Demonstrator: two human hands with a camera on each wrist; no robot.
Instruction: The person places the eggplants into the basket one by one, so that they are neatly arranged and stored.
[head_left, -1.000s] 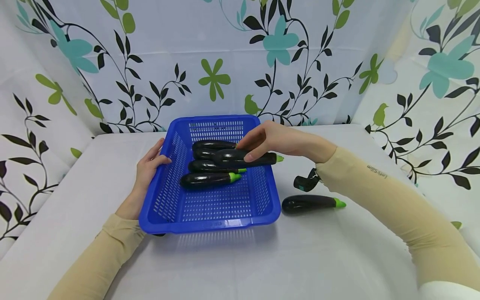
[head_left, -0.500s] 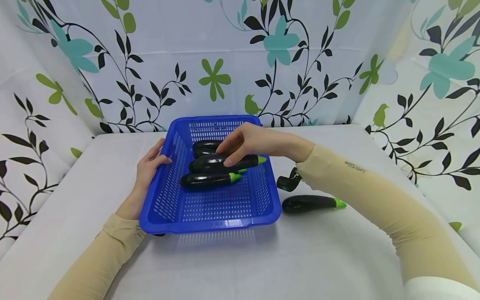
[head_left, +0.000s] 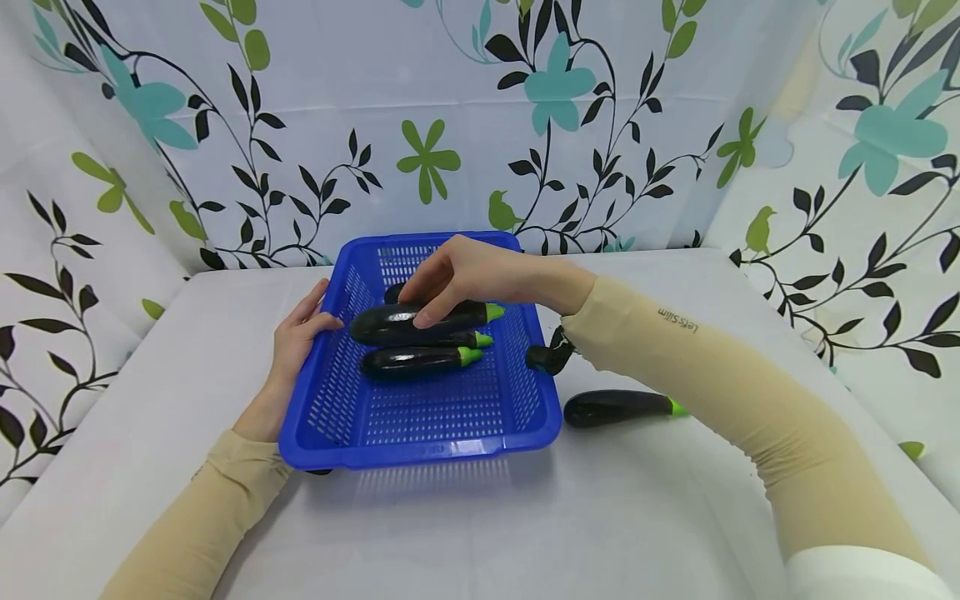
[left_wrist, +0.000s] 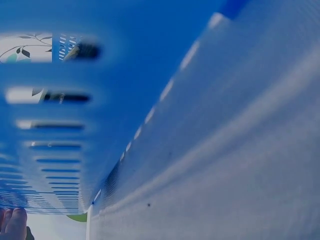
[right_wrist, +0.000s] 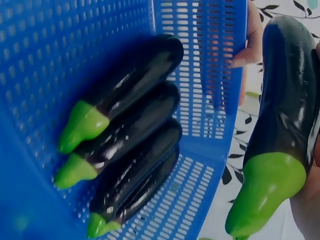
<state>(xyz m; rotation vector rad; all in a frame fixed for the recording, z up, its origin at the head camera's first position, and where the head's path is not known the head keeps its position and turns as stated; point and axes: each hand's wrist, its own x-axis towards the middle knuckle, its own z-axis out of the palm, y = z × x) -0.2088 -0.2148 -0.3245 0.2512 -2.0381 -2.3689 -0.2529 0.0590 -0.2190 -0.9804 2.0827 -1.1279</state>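
Note:
My right hand (head_left: 480,271) pinches a dark eggplant (head_left: 375,325) with a green cap between thumb and fingers, holding it over the blue basket (head_left: 420,454). In the right wrist view, this held eggplant (right_wrist: 285,95) hangs apart from several others, such as the nearest eggplant (right_wrist: 135,75), which lie side by side on the basket's bottom. From the head, it partly hides those behind it; the front eggplant (head_left: 408,361) shows fully. My left hand (head_left: 292,354) grips the basket's left rim, thumb over the edge. The left wrist view mostly shows the slotted basket wall (left_wrist: 125,60).
One more eggplant (head_left: 615,408) lies on the white-covered table (head_left: 600,517), just right of the basket. A small black wrist camera (head_left: 550,357) hangs at my right wrist, overlapping the basket's right rim. A leaf-patterned curtain (head_left: 465,100) closes off the back and sides.
My right hand has carried the eggplant leftward across the basket, from its right side to over the eggplants inside. The left hand and basket have stayed in place.

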